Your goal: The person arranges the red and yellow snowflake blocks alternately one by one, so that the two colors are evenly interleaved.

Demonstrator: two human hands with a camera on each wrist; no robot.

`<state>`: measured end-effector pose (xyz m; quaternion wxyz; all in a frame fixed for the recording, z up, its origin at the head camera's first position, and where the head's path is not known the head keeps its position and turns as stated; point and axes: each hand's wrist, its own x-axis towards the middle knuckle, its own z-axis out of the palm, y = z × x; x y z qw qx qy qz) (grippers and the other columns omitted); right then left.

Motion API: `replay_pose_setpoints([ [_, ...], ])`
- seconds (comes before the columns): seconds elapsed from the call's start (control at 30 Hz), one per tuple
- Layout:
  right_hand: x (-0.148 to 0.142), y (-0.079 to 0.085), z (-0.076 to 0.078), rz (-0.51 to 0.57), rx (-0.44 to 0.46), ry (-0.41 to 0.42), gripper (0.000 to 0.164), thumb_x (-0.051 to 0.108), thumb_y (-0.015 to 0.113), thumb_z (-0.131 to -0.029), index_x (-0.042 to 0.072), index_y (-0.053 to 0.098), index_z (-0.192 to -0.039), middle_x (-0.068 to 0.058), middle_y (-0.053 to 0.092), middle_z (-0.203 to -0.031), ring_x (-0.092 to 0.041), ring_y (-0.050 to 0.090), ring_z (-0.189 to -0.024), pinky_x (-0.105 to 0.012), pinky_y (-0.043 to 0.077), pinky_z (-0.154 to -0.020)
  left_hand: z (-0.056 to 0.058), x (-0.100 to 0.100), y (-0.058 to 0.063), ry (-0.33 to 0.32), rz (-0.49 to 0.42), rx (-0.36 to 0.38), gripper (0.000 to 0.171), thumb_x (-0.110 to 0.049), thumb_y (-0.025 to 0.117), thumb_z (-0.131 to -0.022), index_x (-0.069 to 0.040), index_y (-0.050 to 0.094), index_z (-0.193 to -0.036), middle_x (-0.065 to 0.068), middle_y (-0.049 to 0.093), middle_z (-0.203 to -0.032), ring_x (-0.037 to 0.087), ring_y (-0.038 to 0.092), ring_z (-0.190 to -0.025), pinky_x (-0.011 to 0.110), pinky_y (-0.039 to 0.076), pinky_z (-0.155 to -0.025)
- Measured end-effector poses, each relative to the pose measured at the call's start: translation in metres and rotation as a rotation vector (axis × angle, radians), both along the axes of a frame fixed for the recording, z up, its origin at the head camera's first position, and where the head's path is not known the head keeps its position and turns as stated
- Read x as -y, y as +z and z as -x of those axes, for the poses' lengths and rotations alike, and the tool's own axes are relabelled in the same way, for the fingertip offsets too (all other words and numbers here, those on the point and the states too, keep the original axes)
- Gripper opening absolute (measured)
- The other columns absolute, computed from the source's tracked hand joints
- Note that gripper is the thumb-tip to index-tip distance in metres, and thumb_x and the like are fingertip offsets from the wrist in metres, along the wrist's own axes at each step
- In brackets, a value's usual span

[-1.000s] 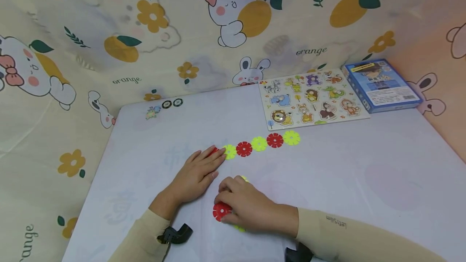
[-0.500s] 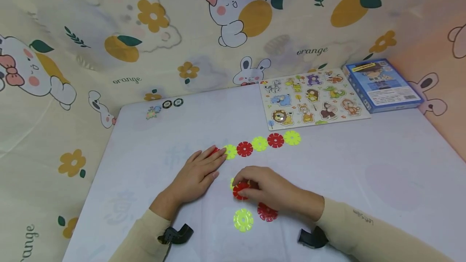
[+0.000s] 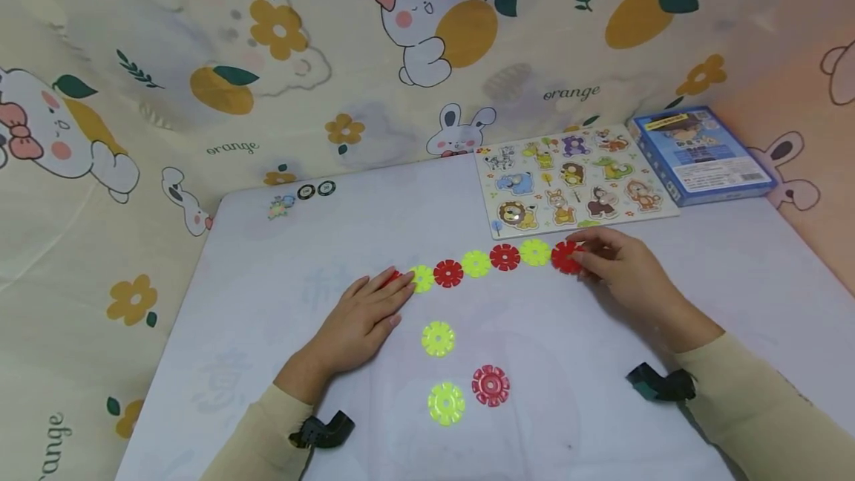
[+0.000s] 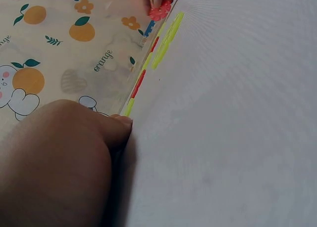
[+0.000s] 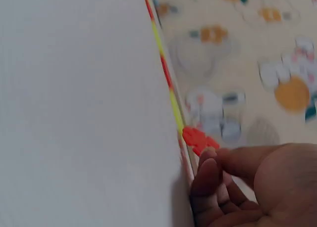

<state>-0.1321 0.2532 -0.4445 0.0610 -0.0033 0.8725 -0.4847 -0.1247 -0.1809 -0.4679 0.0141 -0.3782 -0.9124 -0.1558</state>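
Note:
My right hand (image 3: 624,266) pinches a red flower-shaped disc (image 3: 565,257) between thumb and fingers, at the right end of a row of alternating red and yellow-green discs. In the right wrist view this red disc (image 5: 198,139) is tilted, right at the end of the row. Beside it in the row lies a yellow-green disc (image 3: 535,252). My left hand (image 3: 357,321) lies flat with straight fingers over the row's left end, partly covering a red disc (image 3: 394,277). Nearer me lie two loose yellow-green discs, one (image 3: 438,338) behind the other (image 3: 446,404), and a red disc (image 3: 490,386).
Behind the row lies an animal puzzle board (image 3: 577,180), with a blue box (image 3: 701,156) to its right. Two black rings (image 3: 316,189) and small stickers (image 3: 280,206) are at the back left. A patterned cloth (image 3: 374,43) hangs behind the white table (image 3: 668,303).
My right hand picked up a red disc from the loose ones near me and carried it right and away to the row's right end. The left hand stayed still.

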Motion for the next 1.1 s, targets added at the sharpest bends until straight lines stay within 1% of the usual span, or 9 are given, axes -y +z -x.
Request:
replay_pose_setpoints([
  [0.07, -0.011, 0.002, 0.003, -0.016, 0.028, -0.045, 0.041, 0.036, 0.058, -0.095, 0.020, 0.054, -0.134, -0.010, 0.057, -0.107, -0.027, 0.059, -0.087, -0.023, 0.053, -0.068, -0.001, 0.000, 0.000, 0.001, -0.009, 0.000, 0.052, -0.030, 0.046, -0.099, -0.023, 0.036, -0.149, -0.008, 0.028, -0.154, 0.022, 0.017, -0.142, 0.055, 0.013, -0.109],
  [0.13, -0.016, 0.004, 0.005, -0.046, 0.058, -0.054, 0.047, 0.038, 0.058, -0.095, 0.020, 0.051, -0.138, -0.010, 0.056, -0.114, -0.026, 0.056, -0.094, -0.022, 0.052, -0.071, -0.001, 0.000, 0.000, 0.003, -0.010, 0.002, 0.052, -0.030, 0.046, -0.099, -0.023, 0.036, -0.149, -0.008, 0.028, -0.154, 0.022, 0.018, -0.142, 0.055, 0.014, -0.109],
  [0.23, -0.017, 0.009, 0.004, -0.121, 0.054, -0.032, 0.048, 0.037, 0.060, -0.095, 0.019, 0.051, -0.138, -0.009, 0.052, -0.123, -0.027, 0.053, -0.101, -0.031, 0.052, -0.078, -0.001, 0.001, -0.001, 0.006, -0.007, 0.007, 0.052, -0.031, 0.046, -0.099, -0.024, 0.035, -0.149, -0.008, 0.027, -0.154, 0.022, 0.017, -0.143, 0.055, 0.013, -0.110],
  [0.33, -0.013, 0.012, 0.002, -0.253, -0.018, 0.053, 0.046, 0.031, 0.063, -0.094, 0.013, 0.055, -0.135, -0.012, 0.047, -0.131, -0.033, 0.048, -0.111, -0.047, 0.048, -0.087, -0.001, 0.001, -0.002, 0.008, 0.000, 0.006, 0.053, -0.032, 0.045, -0.099, -0.024, 0.034, -0.150, -0.009, 0.026, -0.155, 0.022, 0.016, -0.143, 0.054, 0.013, -0.110],
  [0.4, -0.010, 0.015, -0.001, -0.388, -0.057, 0.150, 0.050, 0.032, 0.064, -0.093, 0.010, 0.054, -0.137, -0.014, 0.041, -0.139, -0.038, 0.040, -0.121, -0.056, 0.042, -0.093, -0.001, 0.001, -0.002, 0.005, -0.001, 0.002, 0.053, -0.031, 0.045, -0.099, -0.024, 0.034, -0.150, -0.009, 0.026, -0.155, 0.022, 0.017, -0.143, 0.054, 0.013, -0.110],
  [0.5, -0.004, 0.017, -0.006, -0.552, -0.079, 0.297, 0.060, 0.038, 0.063, -0.092, 0.009, 0.047, -0.142, -0.015, 0.029, -0.151, -0.043, 0.022, -0.133, -0.064, 0.028, -0.100, -0.001, 0.000, -0.001, 0.000, -0.007, -0.004, 0.052, -0.030, 0.046, -0.099, -0.023, 0.035, -0.150, -0.008, 0.027, -0.154, 0.022, 0.017, -0.142, 0.054, 0.014, -0.110],
  [0.57, -0.002, 0.017, -0.008, -0.629, -0.090, 0.349, 0.064, 0.041, 0.061, -0.092, 0.010, 0.043, -0.145, -0.015, 0.023, -0.155, -0.045, 0.016, -0.134, -0.066, 0.024, -0.101, -0.001, 0.000, 0.000, -0.003, -0.013, -0.002, 0.052, -0.030, 0.046, -0.098, -0.023, 0.036, -0.149, -0.008, 0.028, -0.154, 0.022, 0.018, -0.142, 0.055, 0.014, -0.109],
  [0.83, 0.003, 0.011, -0.010, -0.677, -0.139, 0.340, 0.070, 0.051, 0.059, -0.090, 0.015, 0.040, -0.147, -0.015, 0.020, -0.155, -0.047, 0.015, -0.133, -0.069, 0.019, -0.099, 0.000, -0.001, 0.001, 0.003, -0.001, 0.005, 0.052, -0.030, 0.045, -0.099, -0.023, 0.035, -0.149, -0.008, 0.027, -0.154, 0.022, 0.017, -0.142, 0.055, 0.013, -0.110],
  [1.1, 0.006, 0.008, -0.010, -0.691, -0.159, 0.324, 0.071, 0.053, 0.060, -0.089, 0.018, 0.040, -0.147, -0.015, 0.020, -0.154, -0.047, 0.015, -0.133, -0.069, 0.020, -0.097, 0.000, 0.000, 0.000, 0.003, 0.010, -0.006, 0.053, -0.032, 0.045, -0.099, -0.025, 0.034, -0.150, -0.009, 0.026, -0.155, 0.021, 0.016, -0.143, 0.055, 0.013, -0.110],
])
